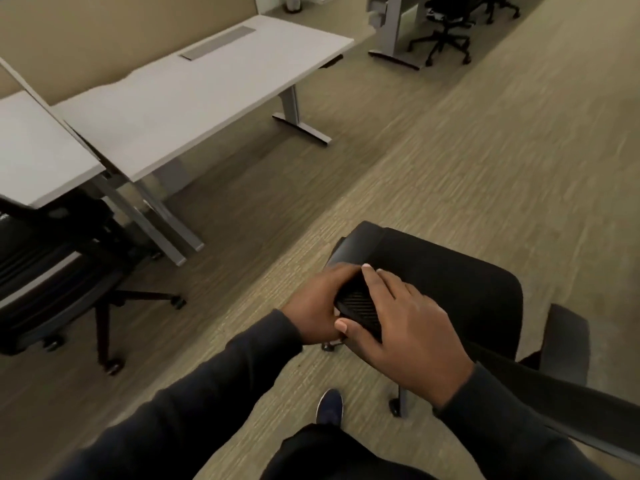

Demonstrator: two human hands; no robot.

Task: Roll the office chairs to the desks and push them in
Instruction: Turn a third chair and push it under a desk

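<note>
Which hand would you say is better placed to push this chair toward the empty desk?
Probably right: the right hand holds the armrest from above, away from the desk; the left hand grips its desk side.

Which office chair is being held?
The nearest chair, lower right: left hand and right hand grip it; the desk chair and far chair stand untouched.

On the black chair [450,278], part of the armrest [360,306] was hidden under the left hand [318,303] and right hand [405,323]. Its backrest [571,420] was cut off by the view's right edge. Left of that chair, a second chair [52,265] was cropped at the left edge; far beyond, other chairs [446,26] were blurred.
</note>
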